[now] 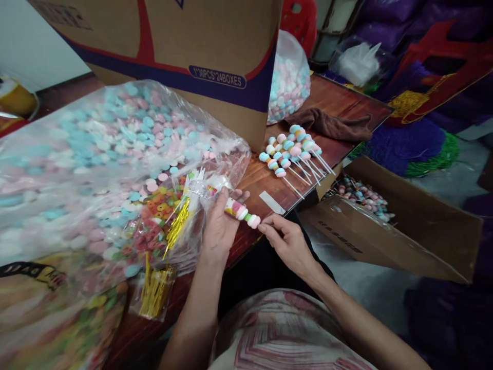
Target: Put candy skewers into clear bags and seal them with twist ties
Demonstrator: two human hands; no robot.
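Observation:
My left hand (223, 226) is wrapped round a clear plastic wrapper with coloured print, which covers part of a candy skewer (253, 221). Pink, white and green candies stick out of the wrapper's right end. The fingers of my right hand (283, 234) are pinched together at that end of the skewer; what they grip is too small to make out. Left of my left hand lie gold twist ties (179, 223) and a pile of ring candies (162, 203). Several finished-looking candy skewers (295, 149) lie on the wooden table (250, 177) beyond my hands.
A large bag of pastel candies (127, 128) spreads over the left side. Behind it stands a big cardboard box (185, 46). A brown cloth (331, 123) lies at the back right. Below the table's right edge, an open carton (416, 205) holds many candy skewers.

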